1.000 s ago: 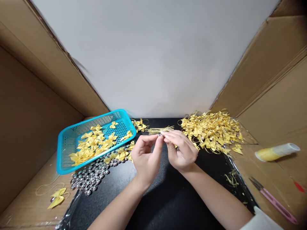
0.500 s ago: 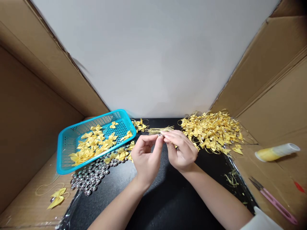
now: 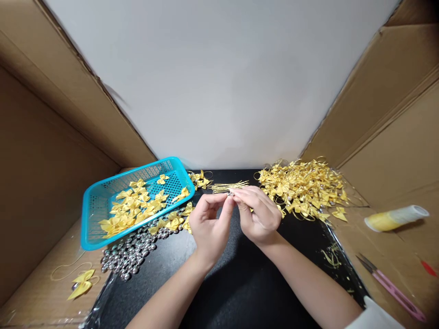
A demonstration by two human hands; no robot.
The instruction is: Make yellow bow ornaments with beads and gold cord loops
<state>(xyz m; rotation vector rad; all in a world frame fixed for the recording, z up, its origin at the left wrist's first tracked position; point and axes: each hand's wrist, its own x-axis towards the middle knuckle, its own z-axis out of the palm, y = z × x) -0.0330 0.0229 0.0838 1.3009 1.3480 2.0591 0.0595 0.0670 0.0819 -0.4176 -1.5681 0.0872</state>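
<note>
Over the black board, my left hand and my right hand meet at the fingertips. Both pinch a small silver bead, which the fingers partly cover. A bundle of gold cords lies just behind the fingertips. To the left, yellow ribbon bows lie in a blue basket. Silver beads are spread along its front edge, with a few bows on top of them. A large heap of yellow bows with gold loops sits behind and right of my right hand.
Pink-handled snips and a clear cup-like tube with yellow inside lie on cardboard at the right. A single corded bow lies at the lower left. Cardboard walls stand on both sides, and yellow scraps dot the board's right edge.
My left hand has shifted very slightly right, and the silver bead shows a little more between the fingertips. Everything else looks unchanged.
</note>
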